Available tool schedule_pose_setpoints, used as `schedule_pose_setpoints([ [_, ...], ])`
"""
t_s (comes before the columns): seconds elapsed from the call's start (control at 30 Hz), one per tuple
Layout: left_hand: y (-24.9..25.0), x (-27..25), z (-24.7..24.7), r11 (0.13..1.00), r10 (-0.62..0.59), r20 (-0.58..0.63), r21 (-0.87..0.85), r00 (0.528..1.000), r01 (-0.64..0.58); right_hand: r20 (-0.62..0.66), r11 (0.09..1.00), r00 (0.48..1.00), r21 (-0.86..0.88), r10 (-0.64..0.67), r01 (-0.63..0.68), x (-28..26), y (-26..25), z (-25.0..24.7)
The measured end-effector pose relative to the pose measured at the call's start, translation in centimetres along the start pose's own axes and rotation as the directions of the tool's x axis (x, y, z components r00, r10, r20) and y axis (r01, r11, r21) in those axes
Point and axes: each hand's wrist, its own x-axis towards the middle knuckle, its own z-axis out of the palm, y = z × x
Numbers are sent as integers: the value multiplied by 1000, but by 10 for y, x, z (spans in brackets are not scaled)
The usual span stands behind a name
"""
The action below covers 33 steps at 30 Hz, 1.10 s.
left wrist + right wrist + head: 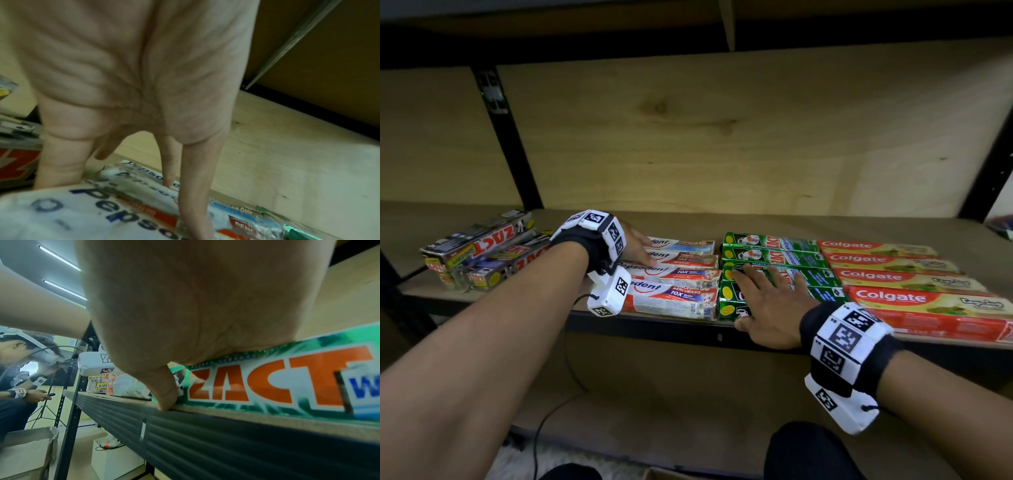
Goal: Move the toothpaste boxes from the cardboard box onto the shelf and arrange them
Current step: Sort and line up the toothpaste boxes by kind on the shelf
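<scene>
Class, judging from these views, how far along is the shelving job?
Done: Colgate boxes, green Zact boxes and Pepsodent boxes lie in rows on the shelf. In hand: left hand and right hand press them straight. Left: the silver Zact pile looks untidy.

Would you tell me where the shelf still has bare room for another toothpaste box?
Bare board runs behind all the rows to the back panel, plus a strip between the silver Zact pile and the Pepsodent boxes. The front is crowded: Pepsodent, green Zact and Colgate rows sit side by side.
</scene>
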Motion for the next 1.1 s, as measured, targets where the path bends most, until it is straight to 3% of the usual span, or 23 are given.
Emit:
schedule_pose_setpoints([
  [0.23,1,-1,-2,997,47,21,61,999,-48,4,1000,1000,-10,-1,1,0,0,0],
  [0.4,-2,-6,-2,993,114,-2,0,993,-114,-1,1000,1000,16,-8,8,-1,-1,-1],
  [0.53,-3,-3,1,993,117,4,24,993,-117,128,997,991,65,-48,40,-7,-1,-27],
  [0.63,-7,-6,0,993,120,85,-13,989,-119,50,983,994,160,-94,85,10,-1,-73],
  [0.73,-17,-10,2,993,113,224,-68,968,-100,-35,992,999,121,-41,45,54,12,-98],
  [0.83,-22,-4,7,995,86,232,32,969,-96,105,998,993,34,49,-53,91,30,-99],
  [0.93,-21,2,9,993,77,221,70,972,-95,222,997,972,-15,71,-70,108,38,-94],
  [1.1,-24,7,11,992,96,192,67,977,-111,228,998,973,27,41,-49,114,47,-92],
])
